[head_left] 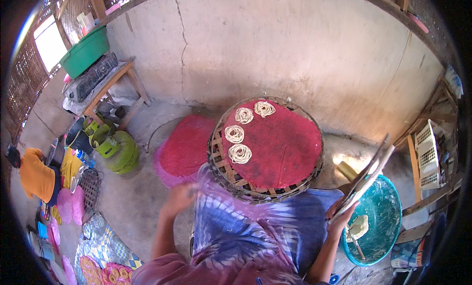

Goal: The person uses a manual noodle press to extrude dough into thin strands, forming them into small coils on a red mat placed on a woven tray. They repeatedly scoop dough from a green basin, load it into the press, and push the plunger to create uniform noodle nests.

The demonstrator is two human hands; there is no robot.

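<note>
My right hand point(339, 213) is closed round long, narrow wooden pieces point(369, 174), one pale and one dark, held upright at a slant beside the teal basin. A dull yellow cylinder point(347, 171) shows behind them; whether it is joined to them I cannot tell. My left hand point(181, 196) hangs over the floor left of my lap, its fingers smeared by motion. Before my knees stands a round woven bamboo basket point(231, 178) covered with a red cloth point(285, 142). Several coils of pale, noodle-like strands point(240, 154) lie along the cloth's left side.
The teal basin point(388, 226) at my right contains pale dough point(358, 227) and a stick. Another red cloth piece point(184, 147) lies left of the basket. Farther left are green gas cylinders point(120, 152), a wooden table point(113, 83) with a green tub point(87, 51), and a seated person in orange point(37, 169).
</note>
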